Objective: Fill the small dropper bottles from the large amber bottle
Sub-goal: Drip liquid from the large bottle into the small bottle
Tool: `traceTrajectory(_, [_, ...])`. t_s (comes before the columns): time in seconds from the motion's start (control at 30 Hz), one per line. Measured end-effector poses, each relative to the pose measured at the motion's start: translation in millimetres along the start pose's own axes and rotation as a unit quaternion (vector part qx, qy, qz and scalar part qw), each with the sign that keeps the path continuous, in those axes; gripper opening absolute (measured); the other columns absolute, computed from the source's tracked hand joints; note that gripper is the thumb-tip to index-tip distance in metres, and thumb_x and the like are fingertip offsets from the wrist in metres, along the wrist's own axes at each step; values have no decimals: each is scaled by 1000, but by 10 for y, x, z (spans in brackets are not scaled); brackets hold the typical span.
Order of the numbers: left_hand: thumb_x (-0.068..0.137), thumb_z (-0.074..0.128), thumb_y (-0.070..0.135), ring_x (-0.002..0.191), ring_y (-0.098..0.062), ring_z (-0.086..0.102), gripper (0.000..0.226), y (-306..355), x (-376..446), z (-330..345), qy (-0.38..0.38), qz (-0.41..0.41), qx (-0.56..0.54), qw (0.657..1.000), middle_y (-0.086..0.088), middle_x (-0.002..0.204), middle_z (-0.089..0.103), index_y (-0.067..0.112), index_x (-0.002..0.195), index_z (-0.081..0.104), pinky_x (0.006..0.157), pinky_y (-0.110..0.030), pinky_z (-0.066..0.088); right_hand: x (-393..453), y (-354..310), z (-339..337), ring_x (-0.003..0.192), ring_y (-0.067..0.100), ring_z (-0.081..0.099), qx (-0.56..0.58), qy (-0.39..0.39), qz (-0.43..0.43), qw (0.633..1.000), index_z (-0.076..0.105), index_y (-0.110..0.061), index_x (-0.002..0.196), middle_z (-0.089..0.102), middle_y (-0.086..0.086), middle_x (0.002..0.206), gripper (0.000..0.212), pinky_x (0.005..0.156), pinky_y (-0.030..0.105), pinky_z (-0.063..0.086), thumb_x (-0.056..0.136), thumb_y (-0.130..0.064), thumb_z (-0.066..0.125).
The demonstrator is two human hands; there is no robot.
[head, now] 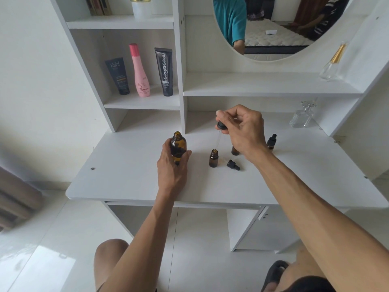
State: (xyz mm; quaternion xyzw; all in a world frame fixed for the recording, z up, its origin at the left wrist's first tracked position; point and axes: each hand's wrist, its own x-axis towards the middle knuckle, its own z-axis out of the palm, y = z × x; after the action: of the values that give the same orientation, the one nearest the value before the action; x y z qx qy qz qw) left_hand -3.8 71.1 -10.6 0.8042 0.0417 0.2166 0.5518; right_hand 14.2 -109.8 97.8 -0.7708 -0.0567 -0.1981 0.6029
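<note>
My left hand point(171, 163) wraps large open amber glass bottle point(178, 149), frame centre, on white desk point(126, 175). My right hand point(242, 131) pinches black-capped glass dropper point(221, 131), tip over small open amber bottle point(213, 158). Glass: light, slick, breakable; grip dropper at collar.

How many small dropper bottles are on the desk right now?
3: an open one under the dropper, one partly hidden behind the right hand, one capped beyond the wrist. The hand may hide others.
</note>
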Motion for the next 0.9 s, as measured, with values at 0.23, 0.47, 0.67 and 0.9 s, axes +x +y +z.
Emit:
traceTrajectory(0.23, [90,69,28,89,-5,61,49,6,-2,-2,-4,0,3,1000,6,108,67,27,133,46,68,-1,40,9,-20,8,70,15,76,-6,-7,-8,1000,69,-4,82,75,12,82,24,68,36,63,90,-27,74])
traceTrajectory(0.47, [90,69,30,93,-13,62,49,-8,-2,5,-2,4,10,1000,4,111,66,27,133,45,76,-18,44,23,-37,25,70,16,75,-2,-8,-24,1000,69,-4,81,75,10,81,23,62,24,60,89,-24,75])
traceTrajectory(0.67, [90,69,30,94,-14,63,49,-22,-1,4,-3,5,9,1000,4,111,66,27,133,45,77,-21,46,28,-12,22,71,20,75,-7,-8,-27,1000,69,-1,82,75,14,82,26,63,23,59,89,-25,75])
traceTrajectory(0.9, [90,69,31,92,-11,62,49,-9,-5,3,-5,0,7,1000,7,108,64,28,133,45,74,-13,44,22,2,21,70,17,75,-13,-9,-25,1000,69,-1,83,75,12,81,28,66,31,62,89,-28,74])
